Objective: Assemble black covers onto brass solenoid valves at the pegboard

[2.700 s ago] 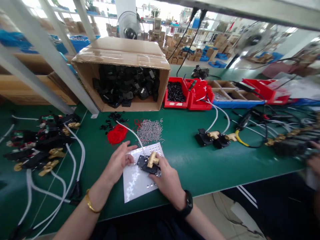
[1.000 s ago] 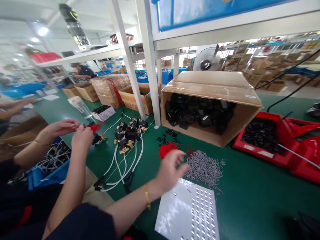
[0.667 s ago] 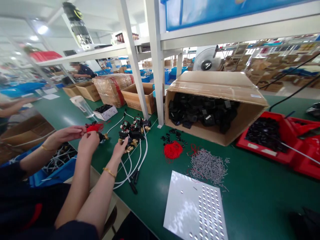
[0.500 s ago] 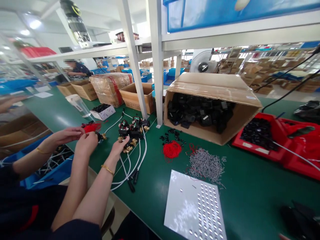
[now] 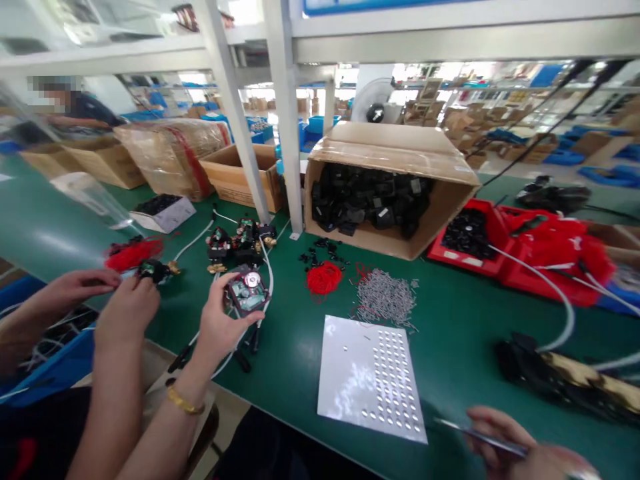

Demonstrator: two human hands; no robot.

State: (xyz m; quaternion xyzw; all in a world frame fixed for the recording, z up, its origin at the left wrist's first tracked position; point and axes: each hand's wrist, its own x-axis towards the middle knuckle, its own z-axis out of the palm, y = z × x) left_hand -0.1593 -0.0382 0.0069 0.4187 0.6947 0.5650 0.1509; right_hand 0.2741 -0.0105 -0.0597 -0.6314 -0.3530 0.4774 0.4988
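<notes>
One valve assembly [image 5: 247,291] is being gripped and lifted by the left hand [image 5: 216,325]; tweezers [image 5: 480,437] are being pinched in the right hand [image 5: 520,447], while several more are waiting in the pile [image 5: 240,241].

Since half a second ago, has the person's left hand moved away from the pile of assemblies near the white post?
Yes. The left hand has lifted one black assembly off the pile by the white post and drawn it toward the table's near edge.

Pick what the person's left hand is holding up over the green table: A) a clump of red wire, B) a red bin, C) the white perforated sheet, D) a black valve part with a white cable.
D: the left hand grips a black valve part trailing a white cable.
</notes>
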